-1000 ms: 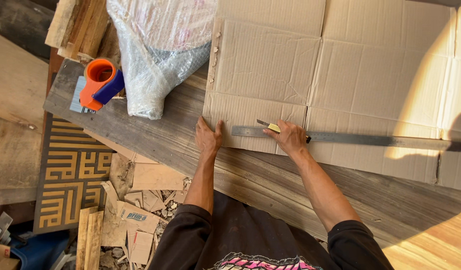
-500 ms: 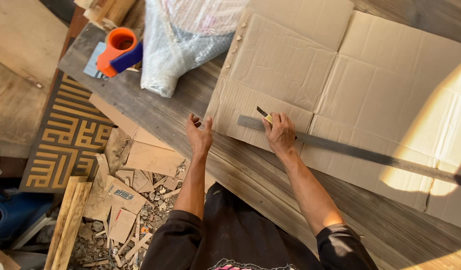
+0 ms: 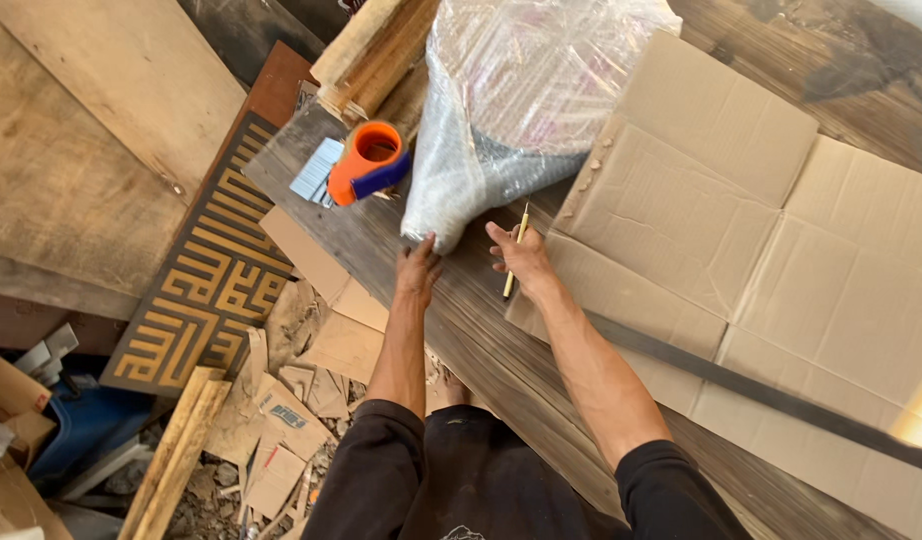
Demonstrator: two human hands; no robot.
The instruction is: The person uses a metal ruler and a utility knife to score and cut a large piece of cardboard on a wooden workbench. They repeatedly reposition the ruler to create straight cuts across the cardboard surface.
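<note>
Head view showed the left hand [image 3: 418, 270] spread open, touching the clear bubble-wrapped package [image 3: 511, 95] near the table's [image 3: 481, 330] edge. Beside it, the right hand [image 3: 521, 257] gripped a yellow pencil-like tool [image 3: 514, 255] at the flattened brown cardboard's [image 3: 741, 230] corner.

A strip of bare desk [image 3: 461, 300] is lying open between my left hand [image 3: 418, 270] and right hand [image 3: 521, 255]. At twelve o'clock the bubble-wrapped bundle [image 3: 511, 100] is blocking the way; at ten o'clock the orange tape dispenser [image 3: 361, 165] and stacked wood [image 3: 376, 50] are crowding in. At three o'clock the flat cardboard [image 3: 741, 230] and long ruler [image 3: 781, 400] are covering the desk, low enough for passing over.
</note>
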